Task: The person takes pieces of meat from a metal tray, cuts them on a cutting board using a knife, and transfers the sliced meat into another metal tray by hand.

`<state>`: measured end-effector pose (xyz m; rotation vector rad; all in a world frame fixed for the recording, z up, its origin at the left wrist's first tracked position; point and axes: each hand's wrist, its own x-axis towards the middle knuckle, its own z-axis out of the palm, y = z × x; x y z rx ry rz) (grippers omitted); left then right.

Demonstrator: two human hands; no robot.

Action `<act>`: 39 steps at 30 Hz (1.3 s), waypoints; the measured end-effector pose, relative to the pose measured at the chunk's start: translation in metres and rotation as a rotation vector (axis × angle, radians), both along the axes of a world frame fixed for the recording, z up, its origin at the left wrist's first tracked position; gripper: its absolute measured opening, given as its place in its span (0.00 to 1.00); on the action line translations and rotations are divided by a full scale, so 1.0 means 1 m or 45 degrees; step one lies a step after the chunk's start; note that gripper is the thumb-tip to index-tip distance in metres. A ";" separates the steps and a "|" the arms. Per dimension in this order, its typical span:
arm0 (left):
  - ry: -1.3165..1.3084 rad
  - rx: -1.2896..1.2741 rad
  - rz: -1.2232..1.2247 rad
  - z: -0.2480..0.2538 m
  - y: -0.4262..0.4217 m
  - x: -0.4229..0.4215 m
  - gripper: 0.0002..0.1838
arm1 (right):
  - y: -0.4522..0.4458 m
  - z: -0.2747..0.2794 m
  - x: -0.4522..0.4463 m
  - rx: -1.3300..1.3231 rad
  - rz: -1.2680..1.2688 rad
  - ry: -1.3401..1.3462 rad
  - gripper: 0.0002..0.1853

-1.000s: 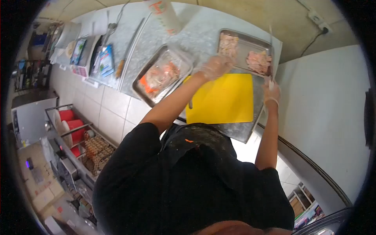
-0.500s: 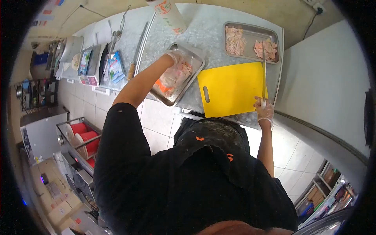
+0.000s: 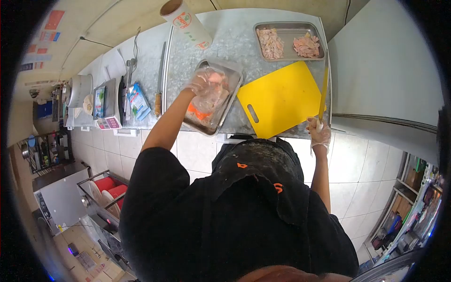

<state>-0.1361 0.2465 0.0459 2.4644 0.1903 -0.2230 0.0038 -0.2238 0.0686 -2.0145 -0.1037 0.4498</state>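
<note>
My left hand (image 3: 200, 82), in a clear glove, is in the near metal tray (image 3: 220, 123), its fingers bent against a plastic bag (image 3: 213, 98) of pink meat; what they grip is unclear. My right hand (image 3: 319, 132), also gloved, is closed on the white handle of a long knife (image 3: 323, 91). The knife points away from me, over the right edge of the yellow cutting board (image 3: 282, 98). Nothing lies on the board. Behind it, a second metal tray (image 3: 289, 57) holds two piles of cut pale pink meat (image 3: 271, 44).
A paper roll (image 3: 190, 26) stands at the back. Left of the near tray lie a wooden-handled tool (image 3: 158, 101), a blue packet (image 3: 138, 101) and a scale (image 3: 109, 123). A large pale panel (image 3: 380, 70) borders the counter on the right.
My left hand has moved from beside the back tray into the near tray, onto the bag. My right hand has come nearer my body with the knife. The cutting board now lies turned at an angle.
</note>
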 end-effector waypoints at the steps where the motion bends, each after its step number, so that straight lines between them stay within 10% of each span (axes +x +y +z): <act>1: -0.206 -0.506 0.344 0.018 0.000 -0.008 0.13 | -0.001 -0.003 0.001 -0.004 0.002 -0.002 0.07; 9: -0.205 -0.775 0.499 0.134 -0.022 -0.041 0.17 | 0.049 0.017 -0.002 0.355 0.206 -0.014 0.15; 12: 0.099 -0.428 0.549 0.169 -0.066 -0.039 0.22 | 0.097 0.066 -0.007 0.024 0.563 0.011 0.22; 21: 0.041 -0.640 0.597 0.099 -0.135 -0.020 0.19 | 0.173 0.061 -0.020 0.200 0.688 -0.103 0.14; 24: -0.351 -0.405 0.546 0.066 -0.119 -0.033 0.27 | 0.160 0.057 -0.011 0.208 0.638 0.003 0.22; 27: 0.021 0.204 0.379 0.062 -0.086 -0.049 0.22 | 0.146 0.096 -0.008 0.056 0.527 -0.097 0.17; 33: 0.230 0.025 0.878 0.113 -0.105 -0.031 0.31 | 0.129 0.119 0.009 -0.078 0.706 -0.050 0.14; 35: -0.453 -0.101 0.204 0.093 -0.129 -0.011 0.33 | 0.124 0.113 0.012 0.100 0.822 0.057 0.16; 39: -0.214 -0.836 0.083 0.073 -0.200 0.055 0.20 | 0.106 0.103 0.024 0.093 0.784 0.115 0.16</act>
